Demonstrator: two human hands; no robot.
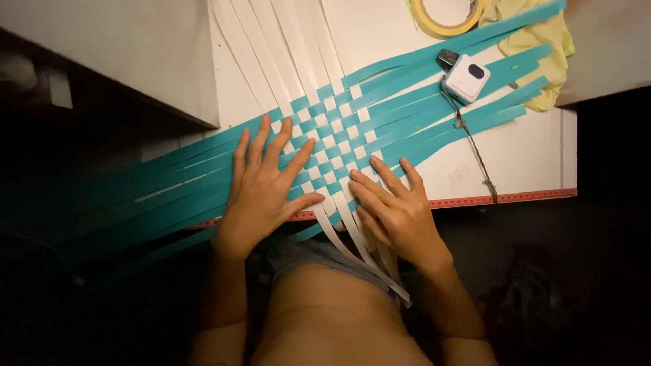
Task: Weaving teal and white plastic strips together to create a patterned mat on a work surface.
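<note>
Head view, left hand (261,196), right hand (397,213) flat on woven strips (332,146), board edge (515,198) near

Counter (522,159): white, with a red ruled edge nearest the person.
Woven strips (339,132): teal and white paper, lying across the middle.
Tape roll (444,20): yellow, at the far edge.
Cloth (542,47): yellow, far right corner.
Small device (466,78): white, resting on the teal strips.
Cord (475,149): trails toward the red edge.

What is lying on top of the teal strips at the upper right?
A small white device with a black clip rests on the teal strips, its cord trailing down. The strips beneath it are covered.
</note>
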